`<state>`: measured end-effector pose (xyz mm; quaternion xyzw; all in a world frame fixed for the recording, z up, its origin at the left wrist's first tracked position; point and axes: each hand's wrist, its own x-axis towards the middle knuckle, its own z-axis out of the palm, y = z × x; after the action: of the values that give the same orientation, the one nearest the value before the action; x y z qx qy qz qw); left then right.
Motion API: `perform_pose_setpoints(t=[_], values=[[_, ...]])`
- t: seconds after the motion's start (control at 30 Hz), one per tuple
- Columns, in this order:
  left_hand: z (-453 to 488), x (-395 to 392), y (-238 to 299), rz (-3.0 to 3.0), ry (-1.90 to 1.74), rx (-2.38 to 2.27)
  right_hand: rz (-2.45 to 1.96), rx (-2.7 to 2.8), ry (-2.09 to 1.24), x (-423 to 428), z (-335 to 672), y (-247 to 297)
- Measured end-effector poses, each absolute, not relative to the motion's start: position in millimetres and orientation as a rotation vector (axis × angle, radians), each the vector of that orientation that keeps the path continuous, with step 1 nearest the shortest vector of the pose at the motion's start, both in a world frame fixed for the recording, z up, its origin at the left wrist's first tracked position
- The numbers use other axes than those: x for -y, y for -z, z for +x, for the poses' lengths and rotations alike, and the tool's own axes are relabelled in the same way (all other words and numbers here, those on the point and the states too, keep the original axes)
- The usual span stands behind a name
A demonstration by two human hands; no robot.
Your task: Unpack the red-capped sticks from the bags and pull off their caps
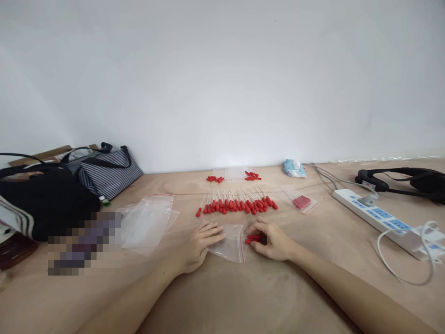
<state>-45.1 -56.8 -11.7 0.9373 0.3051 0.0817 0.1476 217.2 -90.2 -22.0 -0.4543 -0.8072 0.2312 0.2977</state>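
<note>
In front of me lies a clear zip bag [227, 243] with a red line along its opening, which faces right. My left hand [200, 243] rests with fingers stretched flat over the bag's left end. My right hand [273, 240] is closed around several droppers with red rubber bulbs [253, 238] at the bag's mouth; their thin ends point left toward it, and how far in they reach I cannot make out. Just beyond, a row of red-bulbed droppers [236, 204] lies with thin clear stems pointing away. To its right is a filled bag of droppers [301, 202].
More droppers [252, 176] lie on another clear bag by the wall. A stack of clear bags [148, 222] is on the left, near a striped bag [109, 171] and a black bag [59, 199]. On the right are a power strip [378, 218], a black headset [399, 183] and a blue packet [295, 168].
</note>
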Motion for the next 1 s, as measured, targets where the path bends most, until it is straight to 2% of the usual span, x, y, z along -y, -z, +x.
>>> perform_pose_setpoints(t=[0.47, 0.73, 0.9, 1.0], values=[[-45.2, 62.5, -6.5, 2.678, -0.047, -0.884, -1.143, 2.044, -0.835, 89.2, 262.2, 26.6], [-43.1, 62.1, -8.4, 2.654, -0.005, -0.930, -1.090, 1.636, -1.217, 87.1, 259.2, 41.4], [-47.9, 65.0, -6.2, 2.702, 0.020, -0.875, -1.141, 1.420, -1.074, 78.2, 279.7, 26.4], [-47.1, 65.8, -0.6, 2.709, -0.195, -0.918, -1.129, 1.278, -0.831, 65.0, 293.3, 17.5]])
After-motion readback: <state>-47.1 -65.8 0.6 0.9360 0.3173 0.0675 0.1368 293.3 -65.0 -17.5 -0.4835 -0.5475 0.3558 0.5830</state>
